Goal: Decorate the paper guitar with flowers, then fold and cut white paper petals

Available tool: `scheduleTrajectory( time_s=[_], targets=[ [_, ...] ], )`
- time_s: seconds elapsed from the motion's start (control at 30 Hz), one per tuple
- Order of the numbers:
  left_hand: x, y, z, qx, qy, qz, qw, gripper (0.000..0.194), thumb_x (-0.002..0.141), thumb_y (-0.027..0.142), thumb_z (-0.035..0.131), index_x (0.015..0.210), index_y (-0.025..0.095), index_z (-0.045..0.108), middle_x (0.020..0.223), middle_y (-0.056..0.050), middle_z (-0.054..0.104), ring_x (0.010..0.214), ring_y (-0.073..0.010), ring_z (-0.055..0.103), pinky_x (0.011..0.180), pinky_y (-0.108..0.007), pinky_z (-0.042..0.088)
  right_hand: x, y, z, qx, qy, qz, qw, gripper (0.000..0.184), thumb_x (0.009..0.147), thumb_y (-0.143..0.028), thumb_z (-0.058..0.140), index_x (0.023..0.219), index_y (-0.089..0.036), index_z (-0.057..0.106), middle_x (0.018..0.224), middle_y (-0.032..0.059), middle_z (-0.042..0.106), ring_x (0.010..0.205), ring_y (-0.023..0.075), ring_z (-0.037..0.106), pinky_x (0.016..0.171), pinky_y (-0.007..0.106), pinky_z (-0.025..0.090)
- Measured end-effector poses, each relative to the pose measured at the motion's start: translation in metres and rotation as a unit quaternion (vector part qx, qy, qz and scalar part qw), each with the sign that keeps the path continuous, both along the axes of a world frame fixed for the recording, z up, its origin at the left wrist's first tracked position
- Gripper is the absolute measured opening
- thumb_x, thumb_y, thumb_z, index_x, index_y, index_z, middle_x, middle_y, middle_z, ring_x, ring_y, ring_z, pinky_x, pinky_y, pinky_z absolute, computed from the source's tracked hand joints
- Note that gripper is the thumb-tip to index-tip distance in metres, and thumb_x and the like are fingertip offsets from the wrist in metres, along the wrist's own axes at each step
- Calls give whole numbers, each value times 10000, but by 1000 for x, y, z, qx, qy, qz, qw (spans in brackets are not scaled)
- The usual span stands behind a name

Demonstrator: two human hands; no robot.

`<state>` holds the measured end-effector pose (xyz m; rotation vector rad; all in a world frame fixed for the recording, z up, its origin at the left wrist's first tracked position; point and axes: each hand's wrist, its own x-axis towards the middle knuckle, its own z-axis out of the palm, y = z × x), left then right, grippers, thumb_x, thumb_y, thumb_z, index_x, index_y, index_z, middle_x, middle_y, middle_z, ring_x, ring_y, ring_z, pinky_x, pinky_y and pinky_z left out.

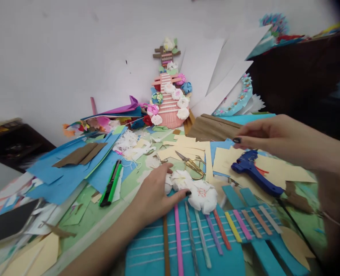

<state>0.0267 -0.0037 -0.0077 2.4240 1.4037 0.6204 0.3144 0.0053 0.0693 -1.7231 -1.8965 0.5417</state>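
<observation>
A turquoise paper guitar [147,251], crossed by white lines and coloured strips, lies at the front. White paper flowers [203,196] sit along its upper edge. My left hand [155,193] curves around the leftmost white flower, the thumb on the near side and the fingers on the far side. Above the blue glue gun [257,172] hovers my right hand [266,132], thumb and forefinger pinched together beside the folded brown paper [213,128]. Whatever the pinch may hold is too small to make out.
Gold-handled scissors [191,163] lie on cream paper scraps [184,145]. A green cutter [111,184] rests near blue sheets [55,168] on the left. Against the wall stands a pink paper guitar [170,111] with flowers. A dark phone-like slab [10,222] lies at lower left.
</observation>
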Motion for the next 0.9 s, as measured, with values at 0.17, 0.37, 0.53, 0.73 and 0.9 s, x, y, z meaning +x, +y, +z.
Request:
scheduleTrajectory(
  time_s=[0.17,0.37,0.53,0.73,0.9],
  targets=[
    [-9,8,-3,-30,-25,-7,999,539,716,465,635,1153,185,490,1130,-113,600,1046,-268,569,867,-424,463,14,-13,-15,-144,-346,-83,923,261,737,-425,590,617,-193,591,656,80,611,586,207,550,521,316,324],
    [-19,15,-3,-75,-35,9,997,377,715,414,624,1025,207,572,1023,-57,645,934,-245,601,805,-385,474,25,-37,-76,-108,-416,-94,898,223,778,-417,551,714,-210,499,783,113,591,698,299,601,548,350,336],
    [-16,13,1,-78,-66,14,995,259,719,344,630,943,216,604,956,-16,659,907,-219,600,819,-360,456,33,-43,-96,-96,-388,-131,907,248,809,-416,503,679,-220,423,854,140,574,768,320,604,601,379,378],
    [-11,9,1,-45,-107,-6,993,164,719,241,631,880,217,611,929,-2,660,922,-197,593,847,-332,434,38,-47,-100,-46,-367,-163,915,171,807,-323,452,677,-238,379,837,139,576,758,304,588,577,372,377],
    [-12,9,-2,-42,-129,-23,990,149,715,238,639,860,211,614,915,-3,661,915,-194,591,837,-316,429,58,-49,-119,108,-353,-169,914,288,744,-513,440,698,-230,424,896,98,526,705,257,566,538,354,393]
  ],
)
